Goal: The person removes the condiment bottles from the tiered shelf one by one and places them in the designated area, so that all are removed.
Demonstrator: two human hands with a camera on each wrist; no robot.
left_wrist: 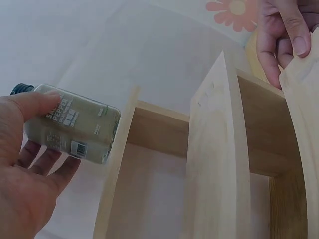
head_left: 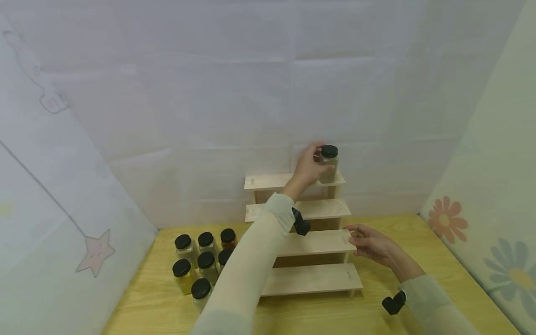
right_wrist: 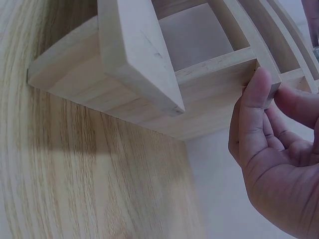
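Note:
My left hand grips a square glass spice jar with a black lid at the right end of the top step of a wooden tiered rack. In the left wrist view the jar holds greenish-grey powder, and its label reads "PEPPER". Its base is close to the top board; whether they touch I cannot tell. Lower down, my right hand pinches the right end of the second board from the bottom. The right wrist view has thumb and finger on that board's corner.
Several black-lidded jars with varied contents stand grouped on the wooden table, left of the rack; my left forearm partly hides them. A pale covered wall rises behind the rack, with side walls left and right.

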